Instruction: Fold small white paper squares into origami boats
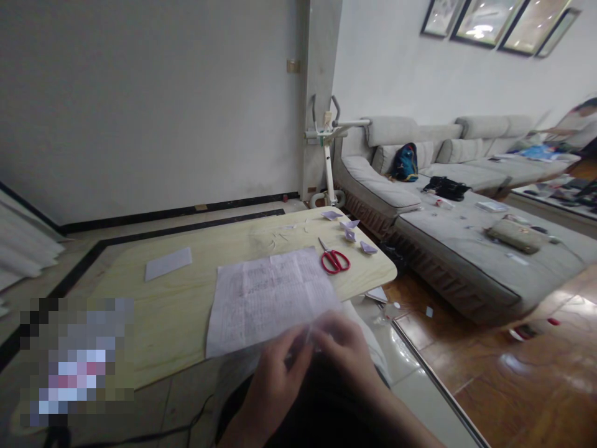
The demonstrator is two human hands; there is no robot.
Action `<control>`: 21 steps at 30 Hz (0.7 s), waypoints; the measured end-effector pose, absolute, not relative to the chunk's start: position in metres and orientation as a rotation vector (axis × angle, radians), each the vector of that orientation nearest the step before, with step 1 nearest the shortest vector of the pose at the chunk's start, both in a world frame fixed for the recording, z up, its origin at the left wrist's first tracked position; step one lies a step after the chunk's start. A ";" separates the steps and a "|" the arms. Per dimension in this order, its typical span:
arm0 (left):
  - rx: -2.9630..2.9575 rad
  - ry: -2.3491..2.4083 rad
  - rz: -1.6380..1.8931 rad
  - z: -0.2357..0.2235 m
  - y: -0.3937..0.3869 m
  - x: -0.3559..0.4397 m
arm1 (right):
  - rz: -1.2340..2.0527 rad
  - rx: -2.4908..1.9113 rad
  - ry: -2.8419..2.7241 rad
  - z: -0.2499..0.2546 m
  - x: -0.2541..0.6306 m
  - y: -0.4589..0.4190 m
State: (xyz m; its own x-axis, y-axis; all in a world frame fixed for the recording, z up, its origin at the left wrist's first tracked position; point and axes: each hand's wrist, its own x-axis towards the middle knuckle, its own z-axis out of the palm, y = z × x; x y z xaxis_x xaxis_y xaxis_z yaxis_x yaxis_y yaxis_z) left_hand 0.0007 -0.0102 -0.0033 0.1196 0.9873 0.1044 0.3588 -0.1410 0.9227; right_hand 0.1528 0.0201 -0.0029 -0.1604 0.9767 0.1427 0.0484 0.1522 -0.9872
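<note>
My left hand [280,370] and my right hand [347,348] meet fingertip to fingertip over my lap, at the near edge of the table. Pinched between them is a small pale piece of paper [308,334], blurred and mostly covered by the fingers. Just beyond lies a large creased printed sheet [270,298], flat on the pale wooden table [172,311]. Red-handled scissors [334,261] rest at its right corner, blades pointing away. Several small folded paper pieces [349,236] sit along the table's far right side.
A folded white paper [168,264] lies on the table's left part. Thin paper scraps [280,236] are scattered near the far edge. To the right stand a grey sofa [457,249] and, beyond the table, exercise equipment [329,162]. A person [578,130] is at the far right.
</note>
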 end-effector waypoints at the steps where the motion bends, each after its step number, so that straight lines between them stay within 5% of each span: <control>1: 1.594 1.338 1.007 -0.003 -0.010 0.002 | 1.219 -1.064 -1.401 -0.003 0.153 0.020; 21: 1.392 1.356 0.922 0.010 -0.010 0.000 | 1.385 -1.041 -1.243 -0.002 0.150 0.021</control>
